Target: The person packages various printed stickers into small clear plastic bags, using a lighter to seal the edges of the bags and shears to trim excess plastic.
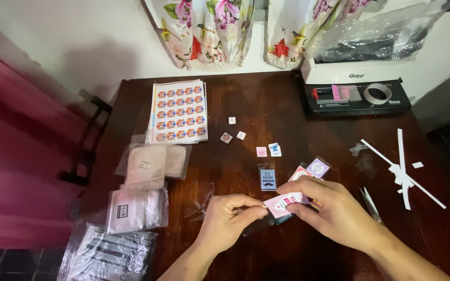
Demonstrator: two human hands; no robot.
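Observation:
Both of my hands meet over the dark wooden table [266, 104] near its front edge. My left hand [227, 221] pinches the left end of a small pink printed card [283, 202]. From the other side, my right hand [334, 211] holds the same card, thumb and forefinger on its right edge. Just beyond my fingers lie a dark blue card in a clear sleeve [268, 177] and a fan of pink and purple cards [311, 169]. Under the held card something dark and teal shows, mostly hidden.
A sheet of printed stickers [179, 111] lies at the back left, with plastic packets [144, 182] stacked along the left edge. Small square pieces [233, 130] dot the middle. Scissors [371, 204] and white paper strips [403, 169] lie right; a laminator [358, 91] stands at the back.

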